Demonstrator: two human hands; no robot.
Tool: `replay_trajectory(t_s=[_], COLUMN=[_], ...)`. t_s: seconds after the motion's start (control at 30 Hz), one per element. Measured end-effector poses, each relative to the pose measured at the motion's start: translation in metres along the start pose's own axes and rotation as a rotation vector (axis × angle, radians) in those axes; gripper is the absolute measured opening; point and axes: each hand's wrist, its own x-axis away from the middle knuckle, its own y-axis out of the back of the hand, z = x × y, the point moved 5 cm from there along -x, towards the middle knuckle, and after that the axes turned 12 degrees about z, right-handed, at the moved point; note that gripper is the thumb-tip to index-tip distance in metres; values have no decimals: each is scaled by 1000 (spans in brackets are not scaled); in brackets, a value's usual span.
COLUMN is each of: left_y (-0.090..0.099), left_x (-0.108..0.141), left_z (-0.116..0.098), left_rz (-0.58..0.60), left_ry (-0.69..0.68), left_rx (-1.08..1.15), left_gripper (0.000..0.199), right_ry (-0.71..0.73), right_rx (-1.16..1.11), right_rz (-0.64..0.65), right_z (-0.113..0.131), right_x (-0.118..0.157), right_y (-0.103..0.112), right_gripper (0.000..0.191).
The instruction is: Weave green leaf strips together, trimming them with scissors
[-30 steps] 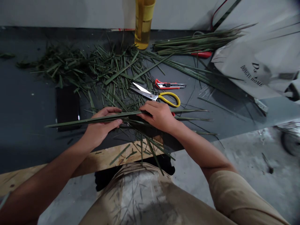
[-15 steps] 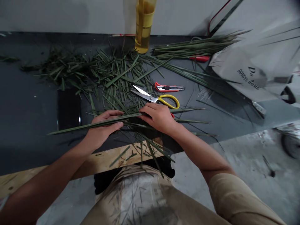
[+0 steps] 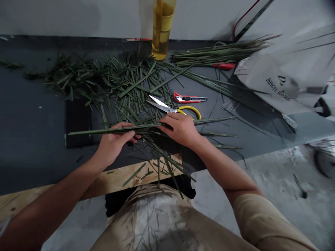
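Long green leaf strips (image 3: 86, 132) run nearly level across my two hands, low over the dark table. My left hand (image 3: 113, 143) pinches them, thumb in front and fingertips behind. To the right, my right hand (image 3: 180, 129) is closed around the same strips, palm down, its fingertips partly hidden. More strips fan out beneath and past the right wrist. Just beyond that hand lie scissors (image 3: 171, 109) with yellow handles, blades slightly apart. A red utility knife (image 3: 190, 98) rests behind them.
Cut leaf pieces (image 3: 104, 75) are heaped at back left, by a black phone (image 3: 77, 123). A bottle of yellow liquid (image 3: 160, 48) stands at the wall. A leaf bundle (image 3: 211, 53) and a white bag (image 3: 277, 82) lie right. A wooden strip (image 3: 104, 184) edges the table's front.
The long strips have shifted right and turned more level, their left tip rising. My left thumb has closed onto them; my right hand has moved slightly right.
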Motion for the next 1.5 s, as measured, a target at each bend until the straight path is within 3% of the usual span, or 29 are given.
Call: replay_trajectory(t_s=[0.3, 0.43, 0.87, 1.0, 1.1, 1.5], left_y=[-6, -9, -6, -9, -11, -9], left_x=[1, 1, 2, 3, 3, 1], left_z=[-6, -11, -8, -8, -9, -9], left_rz=[118, 111, 139, 112, 120, 125], left_ry=[10, 6, 105, 56, 24, 105], left_rx=[-338, -414, -389, -331, -369, -463], left_gripper=[25, 26, 30, 27, 22, 24], right_ry=[85, 62, 44, 54, 71, 89], right_rx=[-158, -165, -131, -126, -142, -121], right_rz=[58, 68, 56, -11, -16, -2], right_z=[21, 22, 23, 26, 29, 29], right_x=[0, -2, -2, -1, -1, -3], right_y=[0, -4, -6, -7, -9, -10], right_gripper=[24, 27, 26, 27, 27, 30])
